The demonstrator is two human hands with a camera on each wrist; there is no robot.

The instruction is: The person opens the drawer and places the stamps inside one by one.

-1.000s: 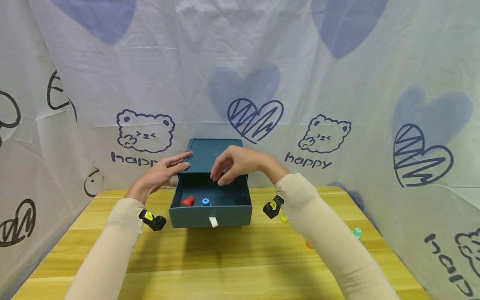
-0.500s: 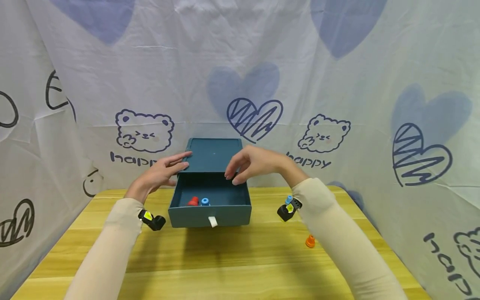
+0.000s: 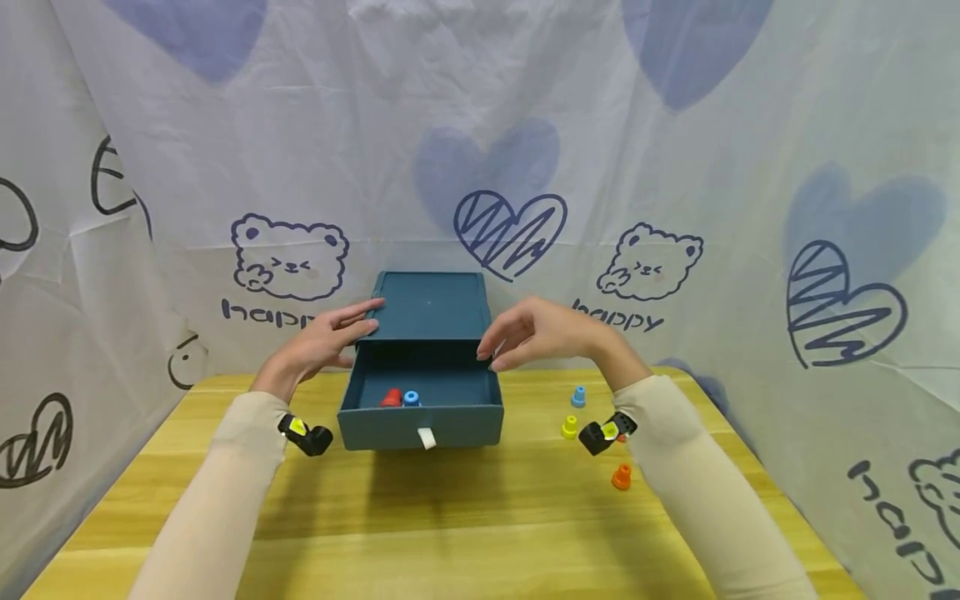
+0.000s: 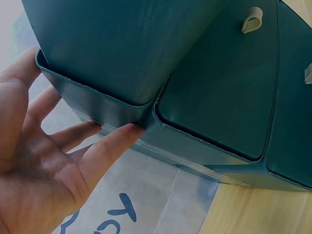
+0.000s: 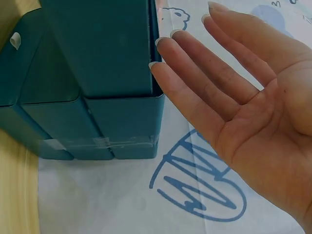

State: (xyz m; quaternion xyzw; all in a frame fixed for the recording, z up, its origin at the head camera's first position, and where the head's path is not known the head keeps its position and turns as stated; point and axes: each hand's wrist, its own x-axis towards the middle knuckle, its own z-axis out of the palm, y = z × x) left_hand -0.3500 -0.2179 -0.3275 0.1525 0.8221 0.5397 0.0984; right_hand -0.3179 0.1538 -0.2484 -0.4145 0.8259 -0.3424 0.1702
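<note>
A dark teal drawer cabinet (image 3: 431,304) stands on the table with its top drawer (image 3: 420,427) pulled out. Inside the drawer, a red cone-shaped piece (image 3: 392,398) lies beside a small blue piece (image 3: 411,399) near the front wall. My left hand (image 3: 318,346) rests against the cabinet's left side, fingers spread, fingertips at its edge; the left wrist view shows them along the casing (image 4: 97,92). At the drawer's right rim is my right hand (image 3: 543,335), fingers loosely bent and holding nothing. In the right wrist view, its fingertips (image 5: 158,67) are right at the cabinet's side.
Right of the cabinet, a blue piece (image 3: 578,397), a yellow piece (image 3: 570,427) and an orange piece (image 3: 622,477) stand on the wooden table (image 3: 450,533). A printed cloth (image 3: 315,125) hangs close behind. Two lower drawers with loop tabs (image 4: 252,20) are shut.
My right hand has moved right, from over the drawer to its right rim. The red piece inside has shifted right, next to the blue one. My left hand has stayed in place.
</note>
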